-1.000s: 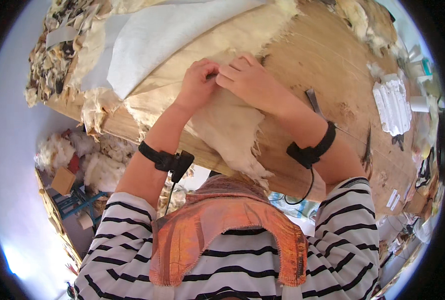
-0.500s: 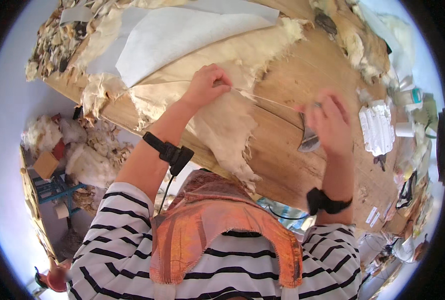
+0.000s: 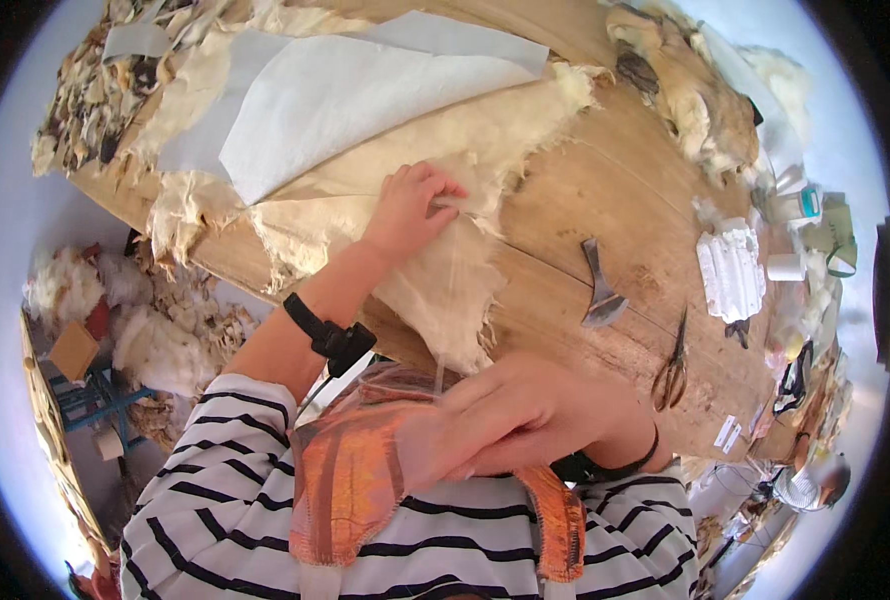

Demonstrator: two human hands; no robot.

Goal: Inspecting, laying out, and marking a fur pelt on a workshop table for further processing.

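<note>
A pale, ragged-edged hide (image 3: 335, 215) lies on the wooden table and hangs over its near edge. My left hand (image 3: 410, 212) rests on it, thumb and fingers pinched together at the hide. From there a thin pale thread (image 3: 440, 378) runs down toward my right hand (image 3: 515, 415), which is low in front of my chest and blurred by motion. Its fingers look folded around the thread's end, though the tips are smeared. A sheet of white paper (image 3: 335, 95) covers part of the hide beyond my left hand.
Right of the hide lie a dark metal blade tool (image 3: 603, 290) and scissors (image 3: 673, 370). Farther right is a crumpled white piece (image 3: 732, 265) beside a white cup (image 3: 786, 267). Furry skins (image 3: 690, 90) lie at the far right; scraps (image 3: 115, 85) pile at the far left.
My right hand has swept from above the table at right down and left to my chest. The scissors have come into sight. My left hand stays at the hide.
</note>
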